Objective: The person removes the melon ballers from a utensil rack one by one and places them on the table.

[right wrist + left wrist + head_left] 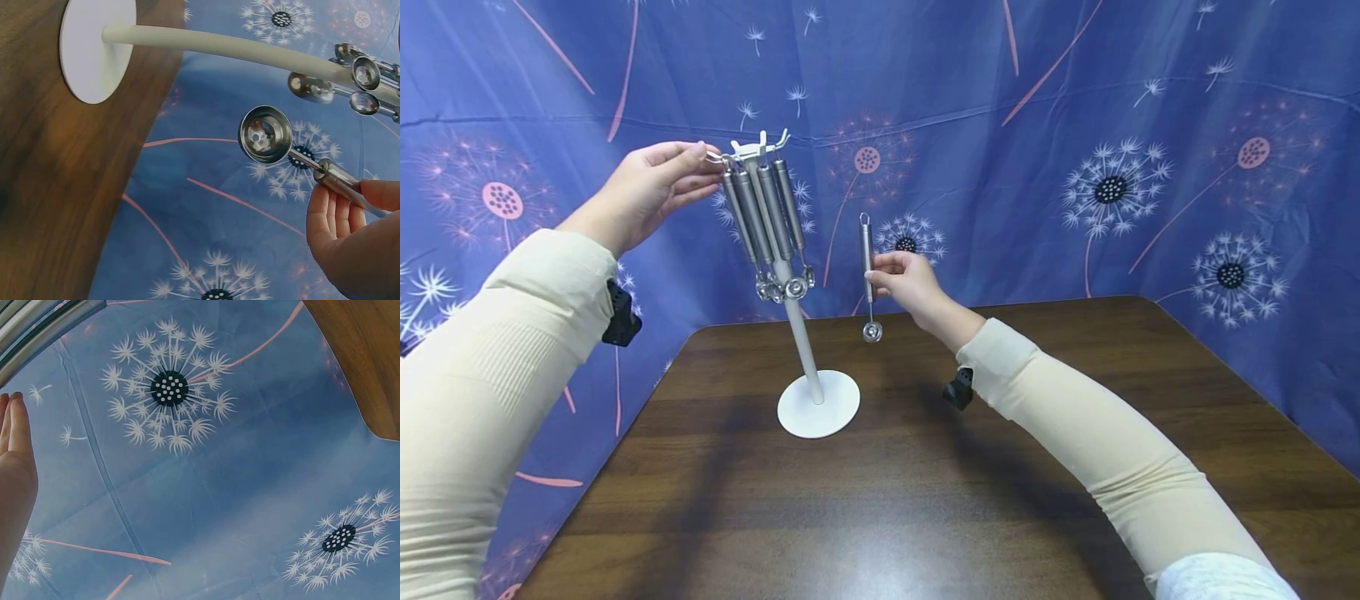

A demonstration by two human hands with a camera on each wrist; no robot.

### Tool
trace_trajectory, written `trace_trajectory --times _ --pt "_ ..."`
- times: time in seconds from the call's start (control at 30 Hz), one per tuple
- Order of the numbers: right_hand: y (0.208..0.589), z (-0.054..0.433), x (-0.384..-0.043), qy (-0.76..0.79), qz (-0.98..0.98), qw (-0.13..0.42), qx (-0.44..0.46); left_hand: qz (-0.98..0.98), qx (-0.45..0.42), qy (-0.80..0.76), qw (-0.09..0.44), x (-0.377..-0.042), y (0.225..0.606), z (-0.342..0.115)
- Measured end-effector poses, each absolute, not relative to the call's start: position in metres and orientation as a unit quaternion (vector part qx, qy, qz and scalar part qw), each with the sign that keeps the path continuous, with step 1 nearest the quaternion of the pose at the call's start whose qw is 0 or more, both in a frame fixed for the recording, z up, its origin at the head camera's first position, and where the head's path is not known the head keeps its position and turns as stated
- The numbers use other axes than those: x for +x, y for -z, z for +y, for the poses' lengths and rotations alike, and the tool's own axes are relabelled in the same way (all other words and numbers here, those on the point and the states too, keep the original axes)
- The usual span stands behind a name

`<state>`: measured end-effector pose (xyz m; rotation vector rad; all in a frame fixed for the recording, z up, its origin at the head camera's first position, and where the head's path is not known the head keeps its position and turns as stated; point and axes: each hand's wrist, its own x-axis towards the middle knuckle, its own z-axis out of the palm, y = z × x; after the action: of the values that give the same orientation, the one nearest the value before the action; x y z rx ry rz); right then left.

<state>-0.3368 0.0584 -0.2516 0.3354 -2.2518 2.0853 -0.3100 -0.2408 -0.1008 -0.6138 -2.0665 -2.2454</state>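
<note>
A white utensil stand (805, 350) rises from a round base, with several steel melon ballers (765, 212) hanging around its hooked top. At the top left, my left hand (651, 183) pinches the end of one hook between thumb and fingers. In the left wrist view, only part of the left hand (15, 456) shows at the edge, and its grip is out of frame. To the right of the stand, my right hand (910, 283) grips a separate melon baller (867, 250) by its handle, loop up and bowl down. The right wrist view shows its round bowl (265, 134) with a small central hole.
Under the stand is a brown wooden table (910, 492). A blue curtain (970, 192) with dandelion prints hangs close behind it and along its sides. Black wrist cameras (958, 389) are worn below both cuffs.
</note>
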Motion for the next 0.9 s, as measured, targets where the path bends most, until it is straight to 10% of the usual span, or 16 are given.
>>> trace_trajectory --times 0.9 --pt "0.291 0.061 -0.335 -0.679 -0.731 -0.025 0.062 -0.652 -0.201 0.730 0.022 -0.310 0.105 -0.239"
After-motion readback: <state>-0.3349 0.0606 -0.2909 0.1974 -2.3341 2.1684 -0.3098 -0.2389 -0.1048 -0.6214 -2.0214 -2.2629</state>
